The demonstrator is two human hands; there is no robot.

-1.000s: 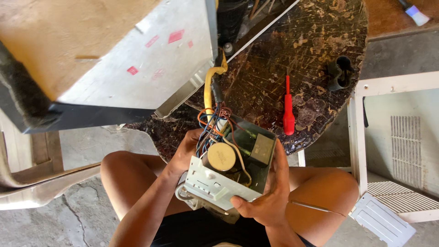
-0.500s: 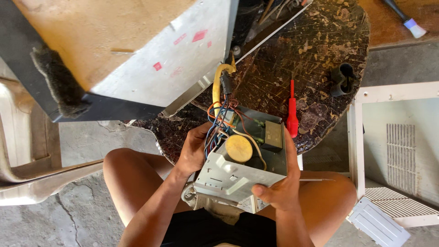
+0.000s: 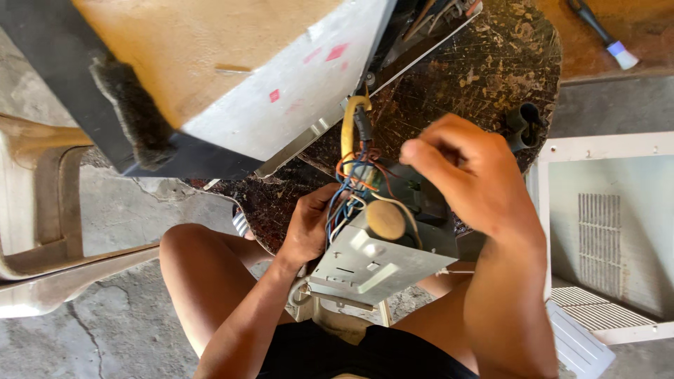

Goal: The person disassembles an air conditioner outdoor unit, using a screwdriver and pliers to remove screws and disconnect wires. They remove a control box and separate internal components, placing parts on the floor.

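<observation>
Over the near edge of the round, dark, scratched tabletop (image 3: 491,63), above the person's bare knees, sits a grey sheet-metal control box with a tan round knob (image 3: 375,263), and everything else is best placed from it. At the box's left side the left hand (image 3: 309,224) is wrapped around its edge, fingers closed on the metal beside the bundle of blue, orange and white wires (image 3: 347,189) that climbs from the box to a yellow sleeved cable (image 3: 347,130). Just above and to the right of the box the right hand (image 3: 467,175) hovers with its fingers curled loosely inward and the thumb pressed toward the fingertips; I cannot tell whether it pinches anything small, since nothing shows between them. Beyond the box, up and to the left, a large white metal appliance casing with a brown cardboard-coloured face (image 3: 232,77) lies tilted on the table, the wires running into it. To the right of the box a white plastic grille panel (image 3: 604,238) leans by the knee. Judging by how things lie, the box is already pulled out of the casing and opened up, but its wiring remains connected, so separating or checking those leads looks not yet done.
</observation>
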